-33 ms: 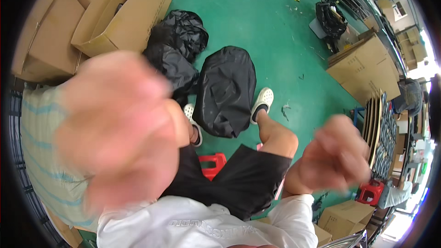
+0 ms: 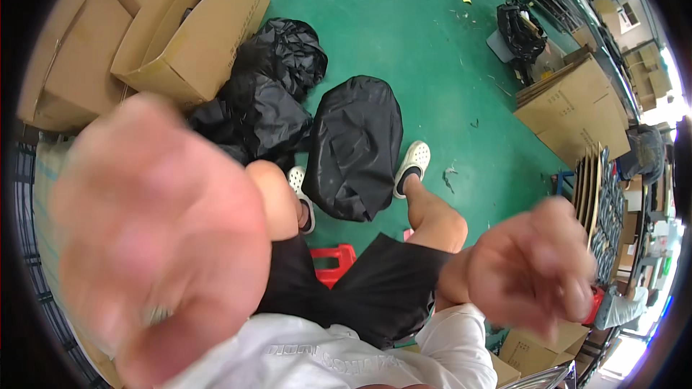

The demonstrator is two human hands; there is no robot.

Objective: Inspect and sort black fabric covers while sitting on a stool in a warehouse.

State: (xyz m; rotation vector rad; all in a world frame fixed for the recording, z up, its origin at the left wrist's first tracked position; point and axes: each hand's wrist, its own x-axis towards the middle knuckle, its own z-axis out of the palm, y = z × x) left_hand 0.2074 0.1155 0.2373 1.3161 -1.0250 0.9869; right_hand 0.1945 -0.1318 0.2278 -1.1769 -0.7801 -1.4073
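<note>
My left hand (image 2: 162,238) is raised close to the camera, large and badly blurred. Its fingers are smeared, and I make out nothing held in it. To the right, my right hand (image 2: 530,266) is lifted over the outer side of my right knee. Its fingers are loosely bent and apart, somewhat blurred, with nothing visible in them. Between my feet on the floor rests a full, rounded black bag or cover (image 2: 355,148), touched by neither hand. Crumpled black plastic bags (image 2: 270,101) lie just left of it.
Large open cardboard boxes (image 2: 194,36) stand at the far left. Part of a red plastic stool (image 2: 335,263) shows between my thighs. Flattened cartons (image 2: 573,104) lean at the right, near a bin with a black liner (image 2: 519,32). Scraps dot the green floor (image 2: 375,14).
My left hand has shifted left and slightly down, uncovering more of the black plastic bags. My right hand has moved a little to the right and down. The black bag between my feet stays put.
</note>
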